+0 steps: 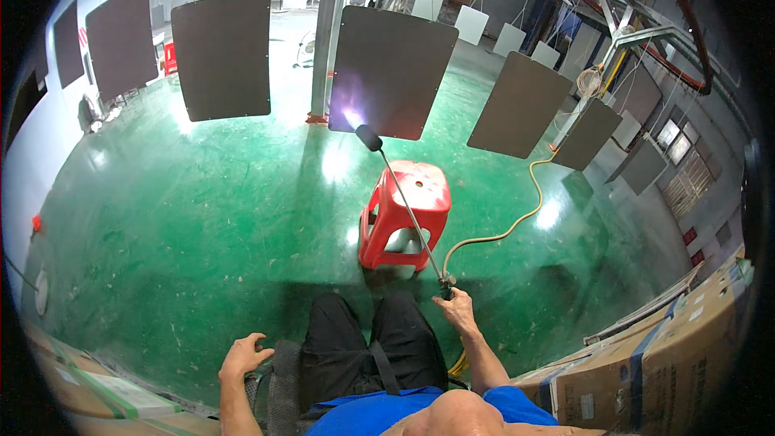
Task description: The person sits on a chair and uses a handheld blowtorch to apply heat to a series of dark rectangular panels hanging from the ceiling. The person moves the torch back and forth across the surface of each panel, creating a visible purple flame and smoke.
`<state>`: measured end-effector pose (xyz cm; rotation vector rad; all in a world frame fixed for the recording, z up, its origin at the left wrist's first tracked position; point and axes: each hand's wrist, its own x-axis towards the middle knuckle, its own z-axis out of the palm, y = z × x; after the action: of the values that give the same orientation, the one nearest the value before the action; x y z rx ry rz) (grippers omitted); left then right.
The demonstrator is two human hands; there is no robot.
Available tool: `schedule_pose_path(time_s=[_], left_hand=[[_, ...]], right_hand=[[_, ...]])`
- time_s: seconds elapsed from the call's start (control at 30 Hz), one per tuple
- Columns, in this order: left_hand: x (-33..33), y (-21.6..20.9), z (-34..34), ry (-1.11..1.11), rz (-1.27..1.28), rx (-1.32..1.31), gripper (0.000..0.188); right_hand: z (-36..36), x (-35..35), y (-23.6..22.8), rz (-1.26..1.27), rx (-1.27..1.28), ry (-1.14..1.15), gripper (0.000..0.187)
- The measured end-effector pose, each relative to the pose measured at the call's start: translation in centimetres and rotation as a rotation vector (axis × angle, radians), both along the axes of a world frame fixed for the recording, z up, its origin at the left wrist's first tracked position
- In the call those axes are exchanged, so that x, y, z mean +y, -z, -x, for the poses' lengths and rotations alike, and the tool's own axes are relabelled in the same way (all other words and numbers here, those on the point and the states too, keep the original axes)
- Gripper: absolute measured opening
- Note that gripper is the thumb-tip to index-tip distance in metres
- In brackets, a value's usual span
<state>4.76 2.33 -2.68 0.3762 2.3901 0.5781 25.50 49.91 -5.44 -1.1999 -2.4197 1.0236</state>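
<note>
My right hand (460,308) is closed round the handle end of a long gas torch (409,208). Its thin metal tube runs up past a red plastic stool (413,186) to a black burner head. A purple-white flame (353,119) comes from the burner and plays at the lower left part of a dark hanging panel (392,73). A yellowish hose (508,230) leads off from the torch's handle. My left hand (245,355) rests beside my left thigh near a grey padded armrest (284,379); its fingers are loosely bent and apart, with nothing visible in them.
More dark panels hang in a row, one to the left (222,55) and another to the right (519,105). A metal post (329,32) stands behind. Cardboard boxes (654,355) are stacked at the lower right. The floor (202,226) is glossy green.
</note>
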Motion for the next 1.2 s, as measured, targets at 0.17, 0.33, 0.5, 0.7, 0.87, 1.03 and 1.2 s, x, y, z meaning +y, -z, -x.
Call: schedule_pose_path(time_s=[0.17,0.33,0.5,0.7,0.87,1.03,1.2], left_hand=[[0.3,-0.5,-0.1,-0.028,0.034,-0.024,0.060],[-0.3,1.0,0.0,0.005,-0.018,0.040,0.060],[-0.2,1.1,-0.2,0.028,-0.016,0.031,0.059],[0.3,-0.7,-0.3,0.006,0.008,-0.034,0.059],[0.3,0.3,0.1,0.027,0.007,-0.033,0.059],[-0.2,0.5,0.0,0.042,-0.019,-0.012,0.059],[-0.1,0.7,-0.1,0.049,0.006,-0.008,0.059]], right_hand=[[0.9,-0.7,0.4,0.024,-0.083,-0.003,0.039],[1.6,-1.4,0.1,0.069,-0.092,-0.013,0.040],[1.2,-1.9,-0.8,0.076,-0.138,0.037,0.041],[-0.1,-0.9,-1.2,0.016,-0.039,0.093,0.039],[-0.5,0.4,-2.2,-0.008,0.116,0.113,0.030],[0.6,0.2,-5.7,0.064,0.203,0.138,0.030],[-0.6,1.1,-5.9,0.040,0.268,0.189,0.027]])
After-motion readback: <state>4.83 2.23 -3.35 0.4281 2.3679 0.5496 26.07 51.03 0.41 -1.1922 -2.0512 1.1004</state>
